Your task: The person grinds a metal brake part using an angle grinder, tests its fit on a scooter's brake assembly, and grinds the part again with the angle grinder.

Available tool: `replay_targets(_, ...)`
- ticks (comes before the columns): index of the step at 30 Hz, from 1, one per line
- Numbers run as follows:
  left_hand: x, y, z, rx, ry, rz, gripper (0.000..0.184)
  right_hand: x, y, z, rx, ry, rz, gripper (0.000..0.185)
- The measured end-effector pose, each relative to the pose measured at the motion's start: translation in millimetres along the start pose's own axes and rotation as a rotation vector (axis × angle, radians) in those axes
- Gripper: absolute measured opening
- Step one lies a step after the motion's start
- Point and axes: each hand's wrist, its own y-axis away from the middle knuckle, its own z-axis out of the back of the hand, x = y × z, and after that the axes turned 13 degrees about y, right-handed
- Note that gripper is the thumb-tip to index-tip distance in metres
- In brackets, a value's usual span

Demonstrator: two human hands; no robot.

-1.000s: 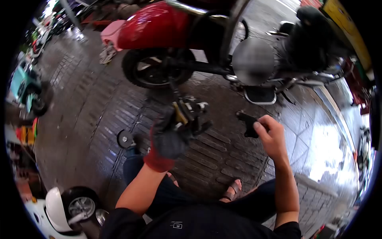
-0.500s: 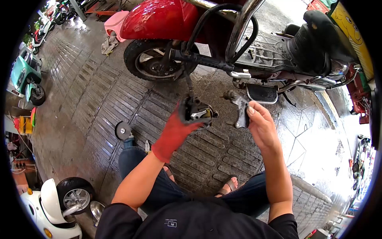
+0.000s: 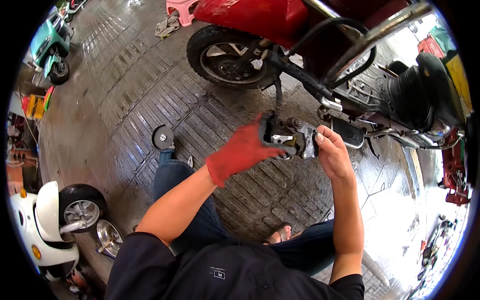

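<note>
The flat silver-grey metal bracket point(image 3: 308, 143) looked patchily shiny, the red cloth glove point(image 3: 237, 151) matt, the curved red bodywork point(image 3: 245, 14) smooth and glossy.

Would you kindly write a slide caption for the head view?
The gloved left hand holds a mechanical part close to a metal bracket in the bare right hand, above ribbed paving.

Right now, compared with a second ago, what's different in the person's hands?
The left hand and right hand have moved inward, closing most or all of the gap between caliper and bracket; whether these touch is unclear. Neither part was let go. The disc stays put.
</note>
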Motion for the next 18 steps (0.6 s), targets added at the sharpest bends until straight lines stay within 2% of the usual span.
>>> replay_targets(4, -4.7, -1.3, 4.5, 0.028, -0.096, 0.004, 0.073, 4.2, -1.0, -0.7, -0.01, 0.079, -0.003, 0.015)
replay_targets(6, -6.7, -0.2, 4.8, 0.019, -0.086, 0.076, 0.073, 5.5, -2.2, -2.0, -0.014, 0.108, 0.003, 0.016)
replay_targets(10, -8.5, -0.7, 8.4, 0.021, -0.137, 0.025, 0.074, 4.4, -2.9, 0.4, -0.024, 0.162, -0.007, 0.016)
replay_targets(13, -10.1, -0.4, 11.8, 0.074, -0.164, 0.059, 0.076, 9.6, -1.0, -9.5, -0.063, 0.229, 0.014, 0.017)
replay_targets(18, -4.3, 0.6, 14.0, 0.031, -0.132, 0.054, 0.078, 18.5, 2.2, -20.0, -0.099, 0.386, 0.07, 0.02)
